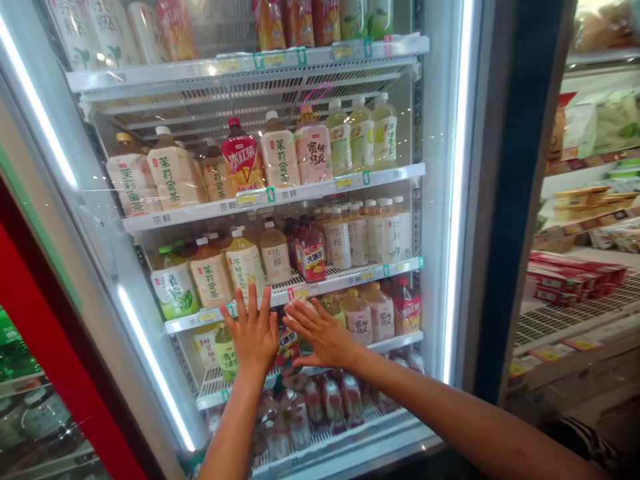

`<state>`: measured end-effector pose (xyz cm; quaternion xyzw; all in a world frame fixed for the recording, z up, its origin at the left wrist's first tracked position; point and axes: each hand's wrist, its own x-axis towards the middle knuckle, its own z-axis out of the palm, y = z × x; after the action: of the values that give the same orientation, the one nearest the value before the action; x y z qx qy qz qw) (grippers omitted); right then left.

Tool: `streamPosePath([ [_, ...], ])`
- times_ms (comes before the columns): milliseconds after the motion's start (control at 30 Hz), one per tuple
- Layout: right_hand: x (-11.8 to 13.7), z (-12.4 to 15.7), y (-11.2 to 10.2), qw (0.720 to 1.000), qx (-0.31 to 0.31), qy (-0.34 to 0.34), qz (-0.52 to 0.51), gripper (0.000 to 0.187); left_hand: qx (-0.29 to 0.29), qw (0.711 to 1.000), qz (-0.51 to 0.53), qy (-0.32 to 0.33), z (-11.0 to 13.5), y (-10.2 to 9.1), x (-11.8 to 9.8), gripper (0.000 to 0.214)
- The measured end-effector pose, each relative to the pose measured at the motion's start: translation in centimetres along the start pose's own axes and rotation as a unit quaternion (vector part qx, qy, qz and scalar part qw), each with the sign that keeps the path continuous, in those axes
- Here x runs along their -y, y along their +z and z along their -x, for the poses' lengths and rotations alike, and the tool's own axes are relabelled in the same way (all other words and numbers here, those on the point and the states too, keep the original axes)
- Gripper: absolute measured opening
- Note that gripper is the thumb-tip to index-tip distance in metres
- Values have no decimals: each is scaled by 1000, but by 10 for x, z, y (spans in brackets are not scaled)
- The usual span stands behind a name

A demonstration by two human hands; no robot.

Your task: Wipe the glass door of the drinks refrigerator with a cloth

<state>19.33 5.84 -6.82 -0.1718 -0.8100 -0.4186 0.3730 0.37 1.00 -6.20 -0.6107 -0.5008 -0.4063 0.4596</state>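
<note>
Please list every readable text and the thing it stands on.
"冰红茶": red-capped bottle
"蜜桃乌龙": pink-labelled bottle
"绿茶": green-capped bottle
"大冰茶": dark red bottle
"茶粹": shelf strip, beige bottle
"茉莉…茶": white-capped bottle
Price tags, many other labels: too small or blurred to read.

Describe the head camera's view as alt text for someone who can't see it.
A person's left hand, fingers spread, and right hand, with something pale under its fingers, are raised before a lit drinks cooler whose shelves hold rows of bottles.
</note>
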Motion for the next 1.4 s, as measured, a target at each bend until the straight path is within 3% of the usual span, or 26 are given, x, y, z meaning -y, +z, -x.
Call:
streamPosePath([
  [167, -41, -23, -15, 984, -18, 171, 36, 112, -14, 1000, -9, 8, 10, 3, 2, 71],
  [233, -37, -12, -13, 986, -15, 164, 34, 110, -22, 1000, -1, 9, 8, 4, 2, 71],
  [367, -5, 28, 0, 998, 6, 66, 22, 100, -26, 1000, 0, 13, 6, 5, 3, 71],
  [433, -2, 24, 3, 996, 7, 82, 26, 99, -27, 1000, -2, 13, 7, 5, 3, 71],
  [600, 0, -4, 6, 980, -3, 198, 29, 107, -27, 1000, 2, 6, 9, 4, 2, 72],
  [767, 33, 34, 15, 992, 5, 122, 22, 104, -24, 1000, -1, 15, 9, 3, 3, 74],
  [833, 23, 25, 10, 991, 4, 127, 35, 104, -26, 1000, 0, 17, 9, 3, 3, 74],
  [933, -7, -15, -3, 980, -5, 195, 47, 106, -31, 999, 4, 15, 8, 2, 3, 74],
  [1000, -14, -26, -7, 972, -16, 230, 45, 108, -34, 999, 7, 13, 8, 2, 3, 74],
  [1067, -2, -10, -3, 972, -19, 233, 37, 109, -36, 999, 4, 13, 8, 1, 3, 75],
  [1200, 25, 47, 13, 980, -13, 199, 28, 107, -44, 999, -3, 22, 9, 2, 3, 76],
  [1267, 10, 45, 11, 979, -16, 199, 34, 106, -47, 999, -3, 21, 9, 3, 3, 75],
  [1400, -45, 0, -9, 961, -39, 267, 65, 112, -50, 999, -3, 19, 9, 5, 4, 76],
])
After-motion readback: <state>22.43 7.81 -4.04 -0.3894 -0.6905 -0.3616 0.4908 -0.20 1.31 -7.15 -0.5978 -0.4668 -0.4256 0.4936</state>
